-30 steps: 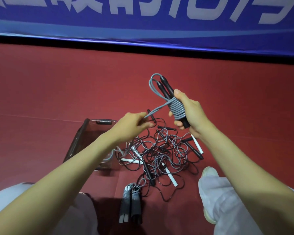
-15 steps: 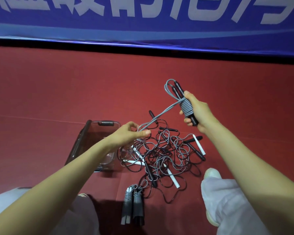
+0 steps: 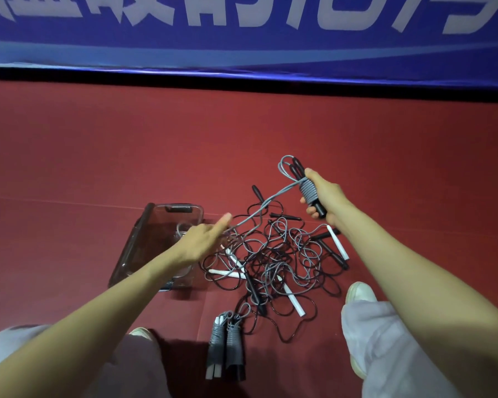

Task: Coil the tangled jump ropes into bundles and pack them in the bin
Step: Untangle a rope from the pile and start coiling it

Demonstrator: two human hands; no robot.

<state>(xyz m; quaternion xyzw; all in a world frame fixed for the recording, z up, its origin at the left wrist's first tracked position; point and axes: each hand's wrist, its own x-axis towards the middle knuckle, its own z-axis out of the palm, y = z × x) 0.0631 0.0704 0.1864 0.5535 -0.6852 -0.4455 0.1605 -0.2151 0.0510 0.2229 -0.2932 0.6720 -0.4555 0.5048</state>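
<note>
My right hand (image 3: 324, 196) grips a grey jump rope bundle (image 3: 308, 191), its cord wound around two black handles. From that bundle a loose grey cord (image 3: 259, 209) runs down and left to my left hand (image 3: 204, 239), which pinches it just above the pile. A tangle of grey and black ropes (image 3: 273, 259) with white and black handles lies on the red floor below both hands. The clear plastic bin (image 3: 144, 239) stands left of the tangle, partly behind my left forearm. Two coiled grey bundles (image 3: 227, 346) lie on the floor near me.
My knees and white shoes (image 3: 360, 294) frame the pile on both sides. A blue banner (image 3: 242, 38) with white lettering runs along the far wall. Red floor stretches beyond the pile and to the left of the bin.
My left hand has slid down and left along the grey cord, toward the bin and pile. My right hand moved right with the bundle, so the cord between them is longer.
</note>
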